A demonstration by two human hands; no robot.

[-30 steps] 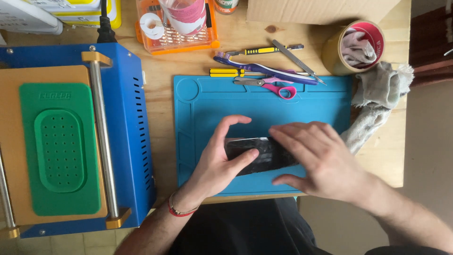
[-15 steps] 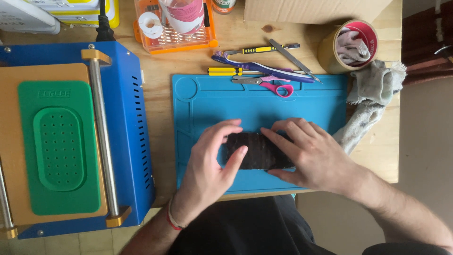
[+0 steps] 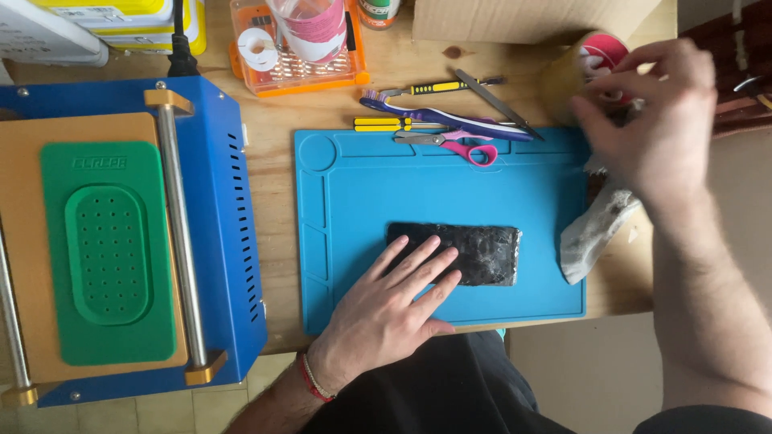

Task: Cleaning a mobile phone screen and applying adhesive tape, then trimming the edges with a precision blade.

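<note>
Head view: one cracked phone (image 3: 474, 251) is pinned flat on one blue mat (image 3: 450, 185) by the open left hand (image 3: 390, 309); the right hand (image 3: 651, 120), fingers loosely curled, is raised over one tape roll (image 3: 599, 56).

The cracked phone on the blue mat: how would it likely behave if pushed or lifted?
The phone lies flat and thin, so it would probably slide rather than roll. Its cracked glass looks fragile, perhaps sharp. The left hand pressing one end likely keeps it from shifting on the mat.

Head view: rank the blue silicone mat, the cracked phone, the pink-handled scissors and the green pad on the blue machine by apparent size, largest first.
1. Blue silicone mat
2. Green pad
3. Cracked phone, partly under the left hand
4. Pink-handled scissors, partly hidden
</note>
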